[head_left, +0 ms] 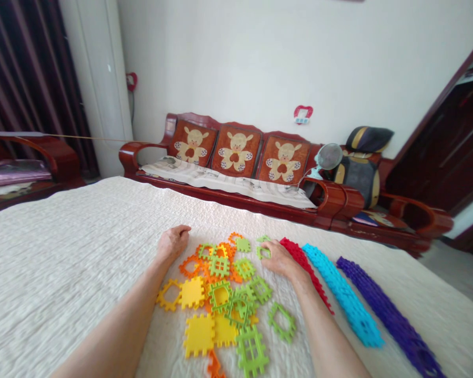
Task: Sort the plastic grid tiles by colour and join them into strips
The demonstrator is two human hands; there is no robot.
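Note:
My left hand (174, 242) rests on the pale quilted cover, just left of the pile, its fingers curled together with nothing visible in them. On the far right of the pile, the fingers of my right hand (279, 258) are closed at the edge of a green interlocking plastic tile (264, 253). Between my forearms lie loose interlocking tiles with notched edges: a solid yellow tile (199, 335), an orange frame tile (189, 266), a green window tile (252, 350) and several more, many overlapping. A green frame tile (282, 321) lies apart near my right forearm.
Right of my right hand run three long rows of joined pieces: red (305, 265), light blue (342, 294) and purple (386, 310). Beyond the quilted cover (82, 236) stand a wooden sofa (220, 194) with bear cushions, a small fan (328, 157) and an armchair (413, 210).

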